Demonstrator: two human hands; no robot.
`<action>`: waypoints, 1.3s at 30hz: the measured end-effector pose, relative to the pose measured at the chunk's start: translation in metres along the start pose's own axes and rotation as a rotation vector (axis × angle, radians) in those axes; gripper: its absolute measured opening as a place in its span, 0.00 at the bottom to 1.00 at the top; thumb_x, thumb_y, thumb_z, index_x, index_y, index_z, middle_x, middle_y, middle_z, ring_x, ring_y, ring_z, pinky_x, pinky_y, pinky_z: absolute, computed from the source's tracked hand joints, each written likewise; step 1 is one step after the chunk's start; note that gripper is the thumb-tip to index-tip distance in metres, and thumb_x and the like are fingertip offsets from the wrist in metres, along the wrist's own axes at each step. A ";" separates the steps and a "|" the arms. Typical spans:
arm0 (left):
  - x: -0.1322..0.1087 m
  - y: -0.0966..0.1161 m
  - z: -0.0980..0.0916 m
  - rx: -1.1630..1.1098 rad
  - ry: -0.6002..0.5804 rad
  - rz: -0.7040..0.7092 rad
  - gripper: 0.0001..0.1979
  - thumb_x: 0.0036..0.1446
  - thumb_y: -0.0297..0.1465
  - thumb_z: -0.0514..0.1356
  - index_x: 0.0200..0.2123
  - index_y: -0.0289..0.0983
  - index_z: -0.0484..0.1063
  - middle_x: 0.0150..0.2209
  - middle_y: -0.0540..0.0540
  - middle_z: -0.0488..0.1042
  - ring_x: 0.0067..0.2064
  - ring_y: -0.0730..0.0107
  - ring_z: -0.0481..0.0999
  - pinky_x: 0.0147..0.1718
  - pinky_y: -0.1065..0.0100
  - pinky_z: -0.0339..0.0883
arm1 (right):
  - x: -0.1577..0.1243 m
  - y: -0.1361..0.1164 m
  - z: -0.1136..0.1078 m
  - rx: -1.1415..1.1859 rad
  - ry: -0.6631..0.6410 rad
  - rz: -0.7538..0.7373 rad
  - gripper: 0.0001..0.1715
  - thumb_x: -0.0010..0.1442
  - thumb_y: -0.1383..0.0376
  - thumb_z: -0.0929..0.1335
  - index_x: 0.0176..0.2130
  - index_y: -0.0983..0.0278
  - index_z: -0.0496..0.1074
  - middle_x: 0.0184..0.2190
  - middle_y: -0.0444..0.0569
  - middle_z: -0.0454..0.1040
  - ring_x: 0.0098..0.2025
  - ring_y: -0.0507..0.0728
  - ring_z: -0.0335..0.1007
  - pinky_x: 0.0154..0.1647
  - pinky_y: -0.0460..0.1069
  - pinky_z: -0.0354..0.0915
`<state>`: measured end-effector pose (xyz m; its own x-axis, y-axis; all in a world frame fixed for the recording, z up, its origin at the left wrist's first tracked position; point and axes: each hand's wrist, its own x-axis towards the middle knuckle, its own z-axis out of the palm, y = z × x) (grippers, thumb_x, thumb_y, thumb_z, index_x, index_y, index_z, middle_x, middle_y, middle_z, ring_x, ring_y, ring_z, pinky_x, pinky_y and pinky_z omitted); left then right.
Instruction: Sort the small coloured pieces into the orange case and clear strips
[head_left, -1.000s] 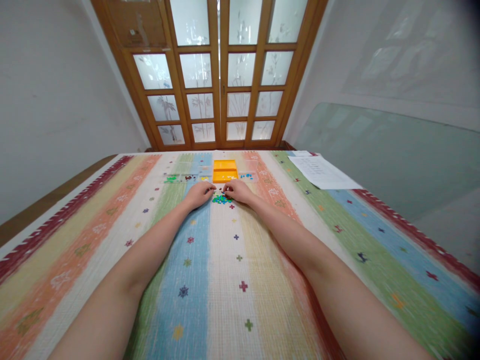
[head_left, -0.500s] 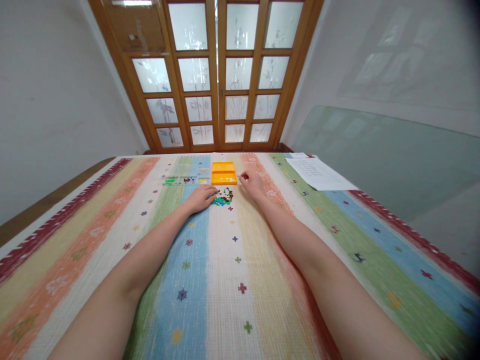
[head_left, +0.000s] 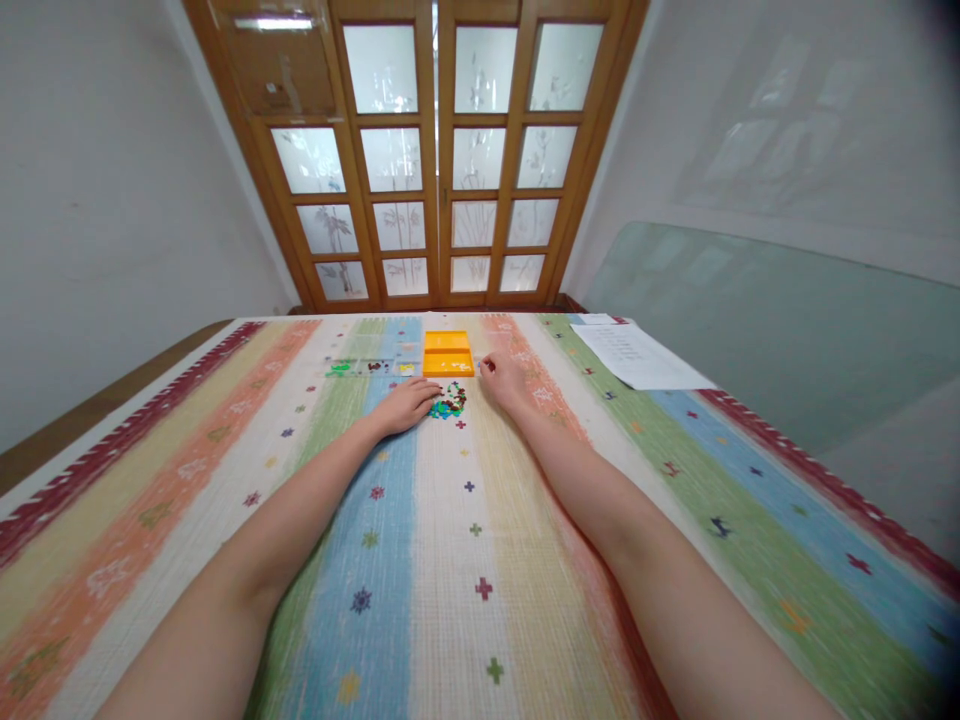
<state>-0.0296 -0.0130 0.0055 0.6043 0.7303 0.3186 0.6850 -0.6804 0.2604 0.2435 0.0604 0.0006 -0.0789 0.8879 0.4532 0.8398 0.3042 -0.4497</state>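
A small heap of tiny coloured pieces lies on the striped cloth, far out in front of me. My left hand rests palm down just left of the heap, its fingertips at the heap's edge. My right hand sits to the right of the heap, next to the orange tray, with its fingertips pinched together on something too small to make out. A row of clear compartments with sorted green, dark and yellow pieces stands left of the tray.
A printed sheet of paper lies at the far right of the table. A wooden glazed door stands behind the table, and a glass panel leans against the right wall.
My right hand left the heap and moved right and away, to beside the orange tray. My left hand stayed at the heap's left edge. The view tilted slightly.
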 end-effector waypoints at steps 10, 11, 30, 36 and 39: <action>-0.002 -0.012 0.002 0.030 0.075 -0.049 0.19 0.70 0.33 0.54 0.56 0.42 0.81 0.57 0.41 0.81 0.60 0.54 0.77 0.65 0.51 0.67 | -0.011 -0.023 -0.006 -0.044 -0.073 -0.197 0.14 0.72 0.64 0.65 0.42 0.62 0.81 0.44 0.55 0.81 0.49 0.61 0.72 0.56 0.53 0.60; -0.002 -0.013 0.002 0.035 0.079 -0.051 0.19 0.70 0.33 0.54 0.55 0.42 0.82 0.56 0.41 0.82 0.59 0.53 0.77 0.65 0.51 0.67 | -0.011 -0.022 -0.005 -0.038 -0.082 -0.195 0.14 0.72 0.64 0.65 0.42 0.63 0.81 0.44 0.54 0.82 0.49 0.61 0.72 0.55 0.53 0.60; 0.000 -0.002 0.002 0.043 -0.030 0.029 0.22 0.74 0.35 0.51 0.64 0.40 0.76 0.64 0.41 0.77 0.66 0.56 0.73 0.70 0.54 0.61 | -0.015 -0.028 0.001 -0.080 -0.143 -0.246 0.15 0.73 0.63 0.65 0.41 0.62 0.82 0.42 0.53 0.82 0.46 0.60 0.71 0.50 0.51 0.60; 0.000 -0.001 0.003 0.053 -0.031 0.059 0.22 0.73 0.34 0.53 0.65 0.40 0.75 0.68 0.41 0.73 0.69 0.56 0.69 0.72 0.53 0.58 | -0.015 -0.029 0.000 -0.114 -0.175 -0.242 0.15 0.73 0.63 0.66 0.40 0.63 0.82 0.42 0.54 0.82 0.45 0.60 0.71 0.48 0.51 0.59; 0.000 0.000 0.005 0.056 -0.056 0.063 0.23 0.74 0.36 0.52 0.66 0.39 0.73 0.69 0.40 0.71 0.71 0.56 0.68 0.73 0.53 0.56 | -0.016 -0.030 -0.002 -0.123 -0.185 -0.240 0.15 0.73 0.63 0.65 0.40 0.63 0.82 0.41 0.54 0.82 0.44 0.60 0.71 0.47 0.51 0.59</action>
<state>-0.0281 -0.0127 0.0009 0.6678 0.6892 0.2813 0.6654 -0.7221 0.1893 0.2202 0.0363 0.0084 -0.3694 0.8467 0.3830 0.8429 0.4788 -0.2454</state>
